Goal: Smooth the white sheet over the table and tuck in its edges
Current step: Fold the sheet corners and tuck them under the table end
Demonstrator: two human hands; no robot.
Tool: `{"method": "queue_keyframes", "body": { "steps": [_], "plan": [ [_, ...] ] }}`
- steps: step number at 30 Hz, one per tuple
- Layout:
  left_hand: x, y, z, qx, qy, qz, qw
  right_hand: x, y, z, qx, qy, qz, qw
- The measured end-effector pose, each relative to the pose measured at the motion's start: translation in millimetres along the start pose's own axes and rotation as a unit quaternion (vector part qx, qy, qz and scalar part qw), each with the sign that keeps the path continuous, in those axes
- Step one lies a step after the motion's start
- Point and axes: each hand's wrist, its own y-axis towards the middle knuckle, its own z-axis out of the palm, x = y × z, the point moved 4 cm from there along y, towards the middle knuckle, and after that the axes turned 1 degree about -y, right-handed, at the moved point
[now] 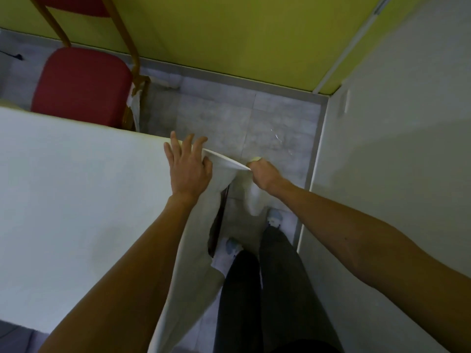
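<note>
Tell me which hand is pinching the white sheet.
The right hand pinches a pulled-out fold of the white sheet in curled fingers; the left hand presses it flat with straight, spread fingers.

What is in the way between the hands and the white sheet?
Nothing visible is. The left hand rests spread on the white sheet, and the right hand pinches a fold of it pulled out sideways. The red chair stands beyond the sheet's far edge, apart from both hands.
</note>
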Motion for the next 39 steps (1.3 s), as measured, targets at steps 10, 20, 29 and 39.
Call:
{"method": "queue_keyframes", "body": {
  "steps": [10,20,29,39],
  "plan": [
    [4.4,-0.8,6.5,-0.009,-0.009,0.027,1.0,-40.2,-21.0,49.7,-0.019,0.089,0.125,0.988],
    [2.1,-1.0,6.2,-0.003,0.014,0.022,1.0,66.9,-3.6,-36.3,-0.197,0.269,-0.079,0.939],
    [2.3,0.1,6.9,0.014,0.026,0.028,0.999,47.4,-6.1,24.7,-0.138,0.232,0.018,0.963],
    [-0.9,-0.4,6.1,0.016,0.035,0.021,0.999,25.8,-28.7,102.7,-0.003,0.248,0.1,0.964]
  ]
}}
